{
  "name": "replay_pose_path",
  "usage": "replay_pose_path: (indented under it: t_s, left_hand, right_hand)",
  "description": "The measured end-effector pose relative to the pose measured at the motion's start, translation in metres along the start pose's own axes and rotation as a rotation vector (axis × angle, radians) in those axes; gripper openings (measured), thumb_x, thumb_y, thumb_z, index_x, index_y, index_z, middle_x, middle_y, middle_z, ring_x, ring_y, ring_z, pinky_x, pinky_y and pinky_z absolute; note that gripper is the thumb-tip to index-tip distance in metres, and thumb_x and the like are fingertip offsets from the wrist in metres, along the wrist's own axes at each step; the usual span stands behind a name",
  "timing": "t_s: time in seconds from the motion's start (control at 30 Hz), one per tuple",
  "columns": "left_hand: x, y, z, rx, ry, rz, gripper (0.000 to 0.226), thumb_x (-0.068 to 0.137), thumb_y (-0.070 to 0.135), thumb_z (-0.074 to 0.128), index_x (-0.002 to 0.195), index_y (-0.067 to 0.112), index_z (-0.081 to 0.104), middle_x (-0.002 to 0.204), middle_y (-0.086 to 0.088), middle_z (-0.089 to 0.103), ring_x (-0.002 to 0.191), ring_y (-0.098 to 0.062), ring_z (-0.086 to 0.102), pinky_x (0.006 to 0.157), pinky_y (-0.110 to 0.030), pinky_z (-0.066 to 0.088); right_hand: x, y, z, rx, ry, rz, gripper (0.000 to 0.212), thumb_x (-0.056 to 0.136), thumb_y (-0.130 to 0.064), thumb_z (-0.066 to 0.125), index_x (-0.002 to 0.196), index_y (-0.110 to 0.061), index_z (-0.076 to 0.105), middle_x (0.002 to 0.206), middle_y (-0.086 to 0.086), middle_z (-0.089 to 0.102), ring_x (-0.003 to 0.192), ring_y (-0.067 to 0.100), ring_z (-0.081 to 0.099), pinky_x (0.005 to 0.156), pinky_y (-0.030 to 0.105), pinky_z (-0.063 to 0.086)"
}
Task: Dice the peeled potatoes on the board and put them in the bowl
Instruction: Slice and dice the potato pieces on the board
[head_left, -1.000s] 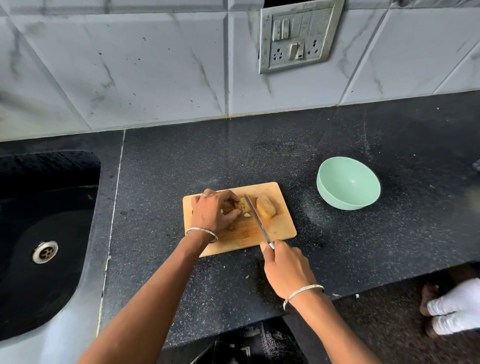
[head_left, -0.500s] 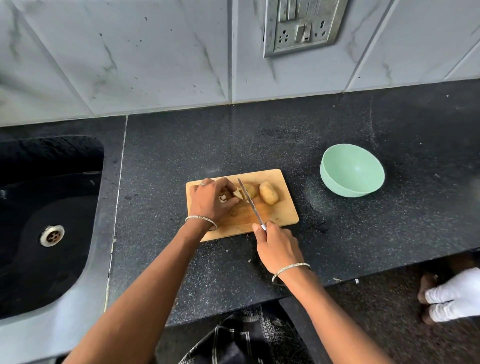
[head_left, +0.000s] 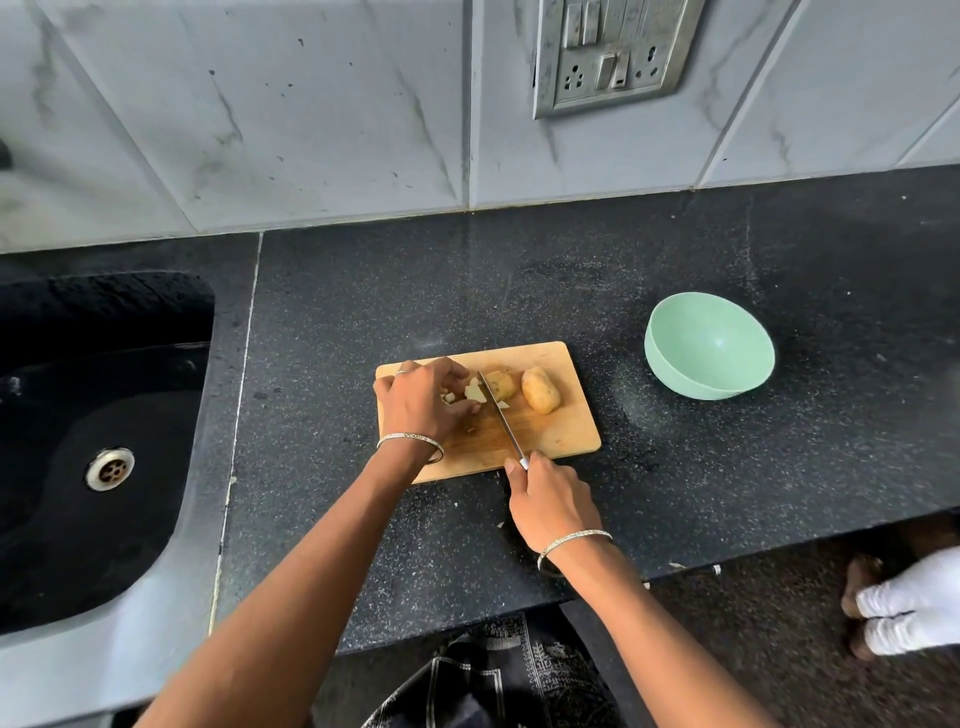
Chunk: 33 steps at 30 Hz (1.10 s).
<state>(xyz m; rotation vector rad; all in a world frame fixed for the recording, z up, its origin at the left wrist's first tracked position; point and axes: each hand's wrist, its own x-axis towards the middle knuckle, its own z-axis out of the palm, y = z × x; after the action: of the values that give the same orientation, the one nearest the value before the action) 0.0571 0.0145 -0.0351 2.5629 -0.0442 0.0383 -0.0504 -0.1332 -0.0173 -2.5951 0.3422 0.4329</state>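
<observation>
Potatoes: all on the board (head_left: 569, 439). A whole potato (head_left: 541, 389) lies just right of the blade, a part-cut potato (head_left: 501, 383) touches the blade's right side, and pale cut pieces (head_left: 471, 391) sit at the fingertips of the left hand (head_left: 421, 408).
Steadying: left hand arched over the cut pieces, fingers curled down onto them beside the blade.
Cutting: right hand (head_left: 551, 506) wrapped round the handle of the knife (head_left: 501, 422) at the board's near edge, blade running away from it toward the left fingertips.
Handling: potato flesh is probably firm, damp and slippery. The rounded one may roll, so it is best pinned on a flat cut face with fingertips tucked back. Dice are light and likely to scatter.
Bowl: bowl (head_left: 709, 345) stands well apart to the right of the right hand, nothing visible inside.
Edges: the front edge of the counter (head_left: 519, 280) runs just behind the right wrist. The sink (head_left: 104, 467) drops away well left of the left forearm.
Room: nothing stands between board and bowl, so dice could travel straight rightward from the right hand.
</observation>
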Motion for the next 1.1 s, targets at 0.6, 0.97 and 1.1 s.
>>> replay_pose_path:
  t_s: [0.6, 0.97, 1.1]
  left_hand:
    - [-0.002, 0.002, 0.0, 0.022, -0.013, -0.048, 0.037, 0.071, 0.048, 0.078, 0.106, 0.04, 0.069, 0.092, 0.018, 0.071, 0.106, -0.014, 0.05, 0.08, -0.035, 0.023]
    - [-0.003, 0.003, 0.001, 0.036, -0.007, -0.066, 0.032, 0.071, 0.044, 0.078, 0.103, 0.04, 0.07, 0.091, 0.017, 0.071, 0.104, -0.016, 0.051, 0.082, -0.037, 0.026]
    - [-0.003, 0.004, 0.0, 0.027, -0.012, -0.069, 0.03, 0.071, 0.043, 0.079, 0.1, 0.04, 0.071, 0.088, 0.016, 0.071, 0.103, -0.016, 0.051, 0.081, -0.037, 0.025]
  right_hand:
    - [0.004, -0.001, 0.001, 0.134, -0.051, -0.054, 0.046, 0.101, -0.052, 0.027, 0.09, -0.016, 0.052, 0.096, 0.012, 0.064, 0.092, 0.036, 0.059, 0.072, 0.039, 0.04]
    - [0.005, -0.001, 0.008, 0.093, -0.048, -0.032, 0.049, 0.101, -0.054, 0.021, 0.095, -0.016, 0.053, 0.101, 0.013, 0.062, 0.097, 0.037, 0.059, 0.072, 0.039, 0.041]
    - [0.005, -0.004, 0.008, 0.081, -0.058, -0.011, 0.047, 0.101, -0.052, 0.022, 0.096, -0.017, 0.052, 0.101, 0.012, 0.061, 0.097, 0.037, 0.06, 0.071, 0.038, 0.041]
